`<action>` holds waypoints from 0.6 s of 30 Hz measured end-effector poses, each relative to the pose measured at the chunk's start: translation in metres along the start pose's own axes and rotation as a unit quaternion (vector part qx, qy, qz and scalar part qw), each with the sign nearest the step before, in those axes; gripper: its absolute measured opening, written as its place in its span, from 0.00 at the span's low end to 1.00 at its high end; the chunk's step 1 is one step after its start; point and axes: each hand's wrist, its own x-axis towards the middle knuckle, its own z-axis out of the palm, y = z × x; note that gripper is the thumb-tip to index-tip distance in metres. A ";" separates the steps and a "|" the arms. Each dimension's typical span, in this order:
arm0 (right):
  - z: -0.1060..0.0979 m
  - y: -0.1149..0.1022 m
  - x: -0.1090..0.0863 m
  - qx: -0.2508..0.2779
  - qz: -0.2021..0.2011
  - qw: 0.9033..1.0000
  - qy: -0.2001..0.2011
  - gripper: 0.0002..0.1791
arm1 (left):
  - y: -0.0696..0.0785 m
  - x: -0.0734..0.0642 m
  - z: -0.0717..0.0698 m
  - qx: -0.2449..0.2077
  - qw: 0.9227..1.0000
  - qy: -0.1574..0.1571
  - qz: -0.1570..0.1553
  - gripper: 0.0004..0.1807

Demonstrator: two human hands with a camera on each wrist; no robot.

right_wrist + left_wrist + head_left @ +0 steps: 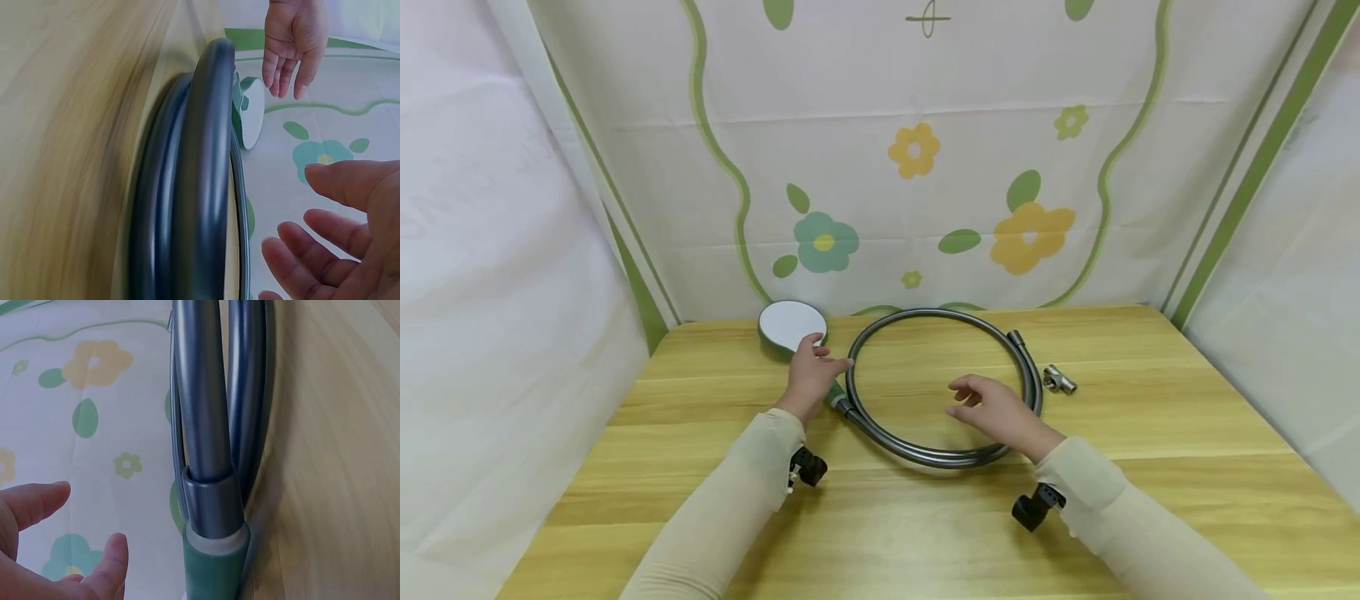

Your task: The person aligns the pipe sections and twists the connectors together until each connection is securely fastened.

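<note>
A dark grey shower hose [917, 454] lies coiled in a ring on the wooden table. Its left end joins the green handle [215, 569] of a shower head [790, 323], whose white face is turned up at the back left. Above that handle hovers my left hand [808, 375], thumb and fingers spread apart and holding nothing. Over the right part of the coil is my right hand [996, 410], its fingers loosely bent with nothing between them. In the right wrist view, the fingers [325, 250] show beside the hose, apart from it.
A small metal T-shaped fitting [1060, 380] lies just right of the coil. The hose's free end [1016, 337] points to the back. White cloth with printed flowers [913, 150] hangs behind the table [887, 533], and plain cloth walls stand at both sides.
</note>
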 end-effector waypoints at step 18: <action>-0.017 0.024 -0.009 -0.006 0.013 1.000 0.026 0.24 | 0.003 0.000 0.020 -0.008 1.000 -0.026 0.006 0.42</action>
